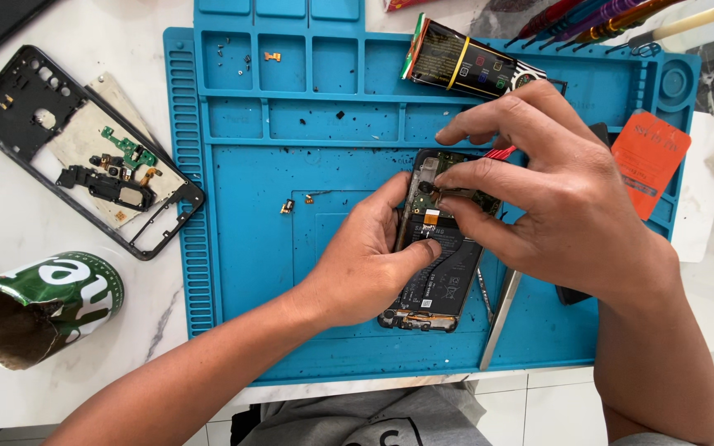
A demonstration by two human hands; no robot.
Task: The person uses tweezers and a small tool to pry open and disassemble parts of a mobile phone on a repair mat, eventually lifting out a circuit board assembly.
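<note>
Nearest the viewer, a grey garment [373,417] is seen below the table edge, and both forearms are extended upward onto a blue silicone work mat [249,248]. An opened phone [444,272], its back removed so that the dark battery and circuit board are exposed, is laid upright in the middle of the mat. It is steadied by the left hand [365,260], whose thumb is pressed across the battery while the fingers are curled against the phone's left edge. The upper part of the phone is covered by the right hand [555,198], whose fingertips are pinched together on a small part near the board; what exactly is gripped cannot be told. A metal pry tool [499,318] is laid beside the phone's right edge, partly under the right wrist. To the left, off the mat, a cut green can [43,301] is set on the white table, and beyond it a black phone frame [35,107] with loose parts inside. Farther off, a dark glue tube [464,62], an orange card [649,157] and several screwdrivers [597,18] are placed.
</note>
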